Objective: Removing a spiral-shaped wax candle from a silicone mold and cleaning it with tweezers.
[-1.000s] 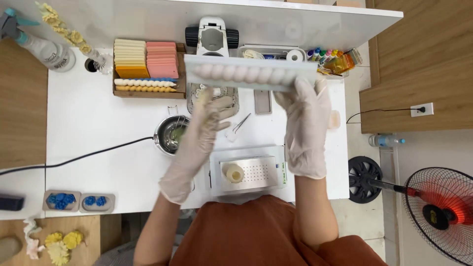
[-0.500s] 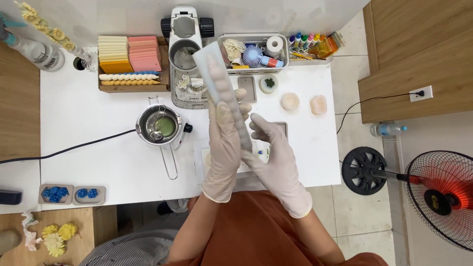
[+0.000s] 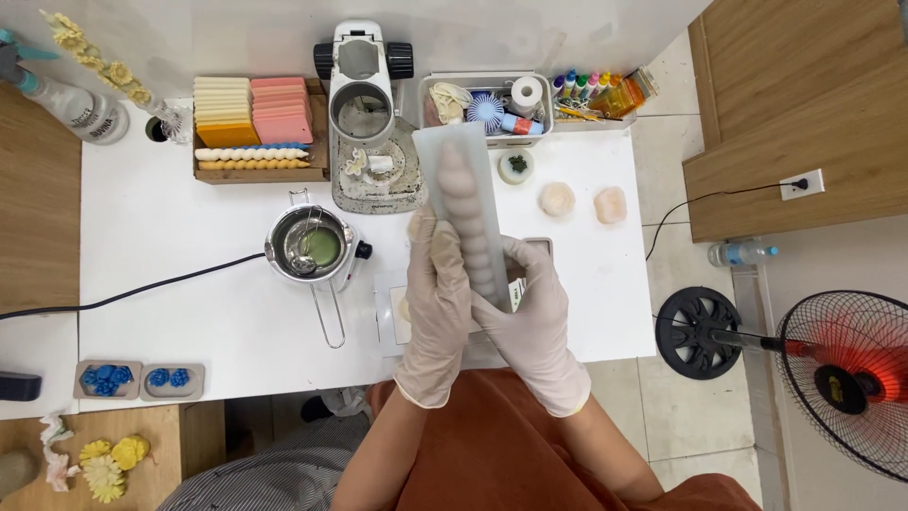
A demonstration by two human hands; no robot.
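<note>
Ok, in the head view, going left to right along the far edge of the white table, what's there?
Spray bottle → tray of wax sheets → white machine → grey bin of supplies → small colour bottles.

Mould (image 3: 468, 203) now upright, lengthwise.

Lower end of long mould (image 3: 468, 213) hidden between left hand (image 3: 437, 303) and right hand (image 3: 534, 317); white device (image 3: 392, 312) beneath hands mostly covered; fan (image 3: 846, 378) right of right hand cut off by frame edge.
</note>
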